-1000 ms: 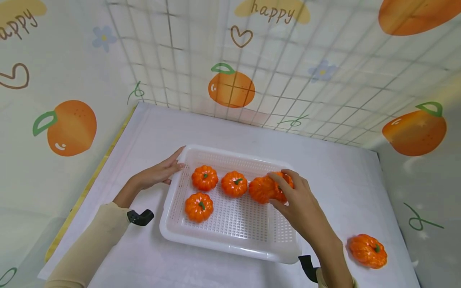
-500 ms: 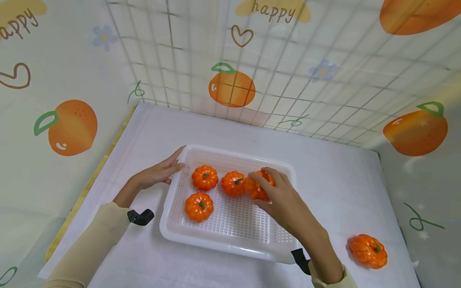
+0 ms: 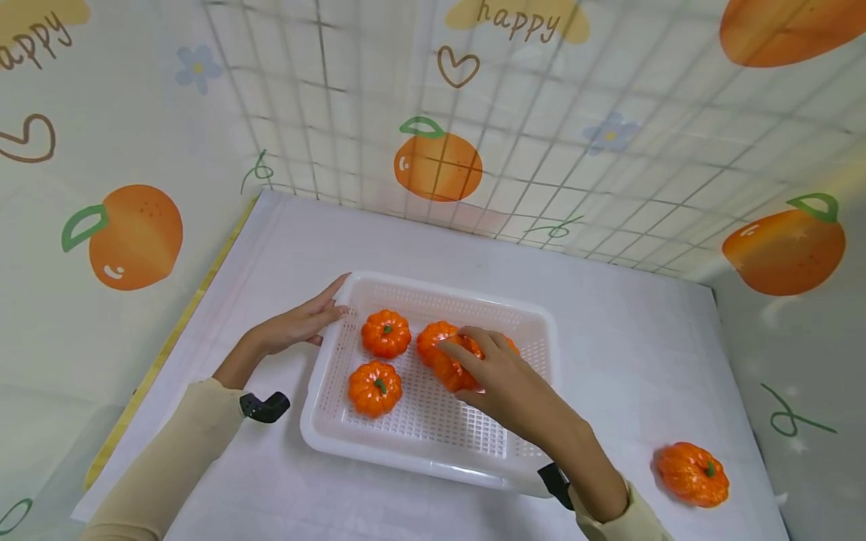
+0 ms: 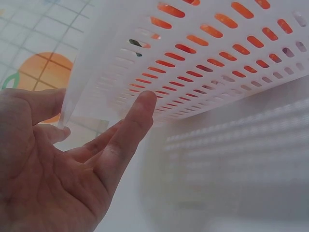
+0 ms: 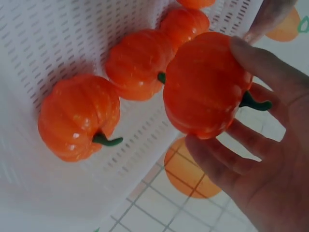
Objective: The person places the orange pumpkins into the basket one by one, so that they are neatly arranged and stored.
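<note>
My right hand (image 3: 510,383) holds an orange toy pumpkin (image 5: 207,87) with a green stem between thumb and fingers, above the middle of a white plastic basket (image 3: 433,467). In the basket, one pumpkin (image 3: 386,333) sits at the back left and another (image 3: 375,388) in front of it. A third pumpkin (image 3: 430,336) is partly covered by the held one, and a further pumpkin (image 3: 514,346) is mostly hidden behind my right hand. My left hand (image 3: 292,329) grips the basket's left rim; in the left wrist view a fingertip (image 4: 147,101) touches the slotted outer wall.
One more pumpkin (image 3: 693,473) lies on the white tabletop (image 3: 629,330), right of the basket. A wire grid (image 3: 534,143) stands along the back of the table, and printed sheets (image 3: 40,315) close off the sides.
My right hand has carried the pumpkin leftward across the basket, from beside the right-hand pumpkin to over the middle one. My left hand stays on the rim.
</note>
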Motion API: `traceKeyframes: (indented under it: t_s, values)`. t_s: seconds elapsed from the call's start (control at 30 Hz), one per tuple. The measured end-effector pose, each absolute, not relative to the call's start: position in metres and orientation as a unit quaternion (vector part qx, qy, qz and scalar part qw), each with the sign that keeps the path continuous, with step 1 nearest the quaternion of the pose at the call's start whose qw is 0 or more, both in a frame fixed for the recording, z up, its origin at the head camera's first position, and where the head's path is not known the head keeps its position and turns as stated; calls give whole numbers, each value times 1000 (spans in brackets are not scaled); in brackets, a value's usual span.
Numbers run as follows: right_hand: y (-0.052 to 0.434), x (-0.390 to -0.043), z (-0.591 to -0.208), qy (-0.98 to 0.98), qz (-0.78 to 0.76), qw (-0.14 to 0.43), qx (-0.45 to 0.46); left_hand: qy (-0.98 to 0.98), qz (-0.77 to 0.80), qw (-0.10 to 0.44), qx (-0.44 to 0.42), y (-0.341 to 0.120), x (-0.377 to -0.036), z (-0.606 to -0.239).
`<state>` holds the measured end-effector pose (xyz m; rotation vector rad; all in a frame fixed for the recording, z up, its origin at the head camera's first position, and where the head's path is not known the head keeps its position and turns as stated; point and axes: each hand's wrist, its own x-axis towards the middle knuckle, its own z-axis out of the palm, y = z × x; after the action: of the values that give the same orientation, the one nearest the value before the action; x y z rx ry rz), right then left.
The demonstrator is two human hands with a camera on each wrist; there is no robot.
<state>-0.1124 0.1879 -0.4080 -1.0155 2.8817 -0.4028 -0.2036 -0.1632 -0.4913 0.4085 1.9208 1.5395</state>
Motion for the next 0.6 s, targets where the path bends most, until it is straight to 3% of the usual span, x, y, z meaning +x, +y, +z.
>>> traceKeyframes:
  t_s: [0.6]
  values:
    - [168, -115, -427, 889, -88, 70, -444, 728, 586, 316, 165, -164, -205, -493]
